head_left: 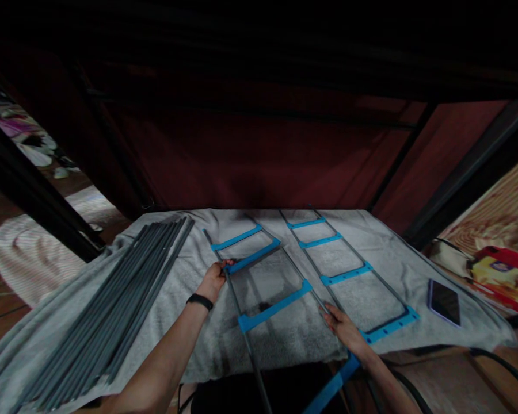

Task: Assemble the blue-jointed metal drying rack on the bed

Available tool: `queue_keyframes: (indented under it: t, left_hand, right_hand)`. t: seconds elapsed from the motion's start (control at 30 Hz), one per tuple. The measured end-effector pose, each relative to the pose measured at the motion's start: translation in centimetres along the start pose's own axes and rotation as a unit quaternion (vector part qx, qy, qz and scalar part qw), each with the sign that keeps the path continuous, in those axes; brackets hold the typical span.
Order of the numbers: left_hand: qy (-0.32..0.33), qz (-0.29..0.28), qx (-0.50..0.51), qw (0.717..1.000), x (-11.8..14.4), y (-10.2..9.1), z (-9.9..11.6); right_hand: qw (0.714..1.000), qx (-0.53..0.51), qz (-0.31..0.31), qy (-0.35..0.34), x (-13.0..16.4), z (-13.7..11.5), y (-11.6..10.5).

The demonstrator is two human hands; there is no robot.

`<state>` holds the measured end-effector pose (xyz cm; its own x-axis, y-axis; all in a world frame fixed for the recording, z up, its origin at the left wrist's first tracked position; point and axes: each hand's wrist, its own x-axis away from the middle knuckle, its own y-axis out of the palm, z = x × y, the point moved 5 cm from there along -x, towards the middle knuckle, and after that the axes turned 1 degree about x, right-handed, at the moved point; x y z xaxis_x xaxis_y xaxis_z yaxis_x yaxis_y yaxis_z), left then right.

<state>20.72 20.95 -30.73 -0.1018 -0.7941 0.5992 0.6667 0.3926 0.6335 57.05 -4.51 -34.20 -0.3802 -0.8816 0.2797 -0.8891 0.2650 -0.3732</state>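
Observation:
A ladder-like rack frame (280, 303) of grey tubes and blue plastic crosspieces slants across the cloth, its near end over my lap. My left hand (216, 279), with a black wristband, is closed around its left tube, by a blue crosspiece. On its right tube my right hand (339, 323) is closed, just below another crosspiece. A second, similar rack frame (347, 276) lies flat to the right, partly behind my right forearm. To the left a bundle of loose grey tubes (116, 305) rests on the cloth.
A grey cloth (397, 259) covers the work surface. A phone (444, 302) lies near its right edge. Dark red panels (250, 155) with dark posts stand behind and at both sides. A red and yellow package (505, 276) is beyond the right post.

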Motion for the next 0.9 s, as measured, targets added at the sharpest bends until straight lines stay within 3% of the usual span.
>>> queue_keyframes:
  t: [0.27,0.67,0.9]
  left_hand:
    - [0.01,0.029,-0.024,0.999,0.5,-1.0,0.8]
    - [0.017,0.04,-0.009,0.999,0.3,-0.8,1.6]
    - [0.024,0.035,-0.016,0.999,0.1,-0.9,1.9]
  right_hand:
    - [1.0,0.005,-0.019,-0.005,-1.4,0.3,0.1]
    - [0.999,0.001,-0.043,0.019,-1.2,0.0,0.4]
    - [0.999,0.008,-0.031,-0.001,-1.2,-0.9,-0.4]
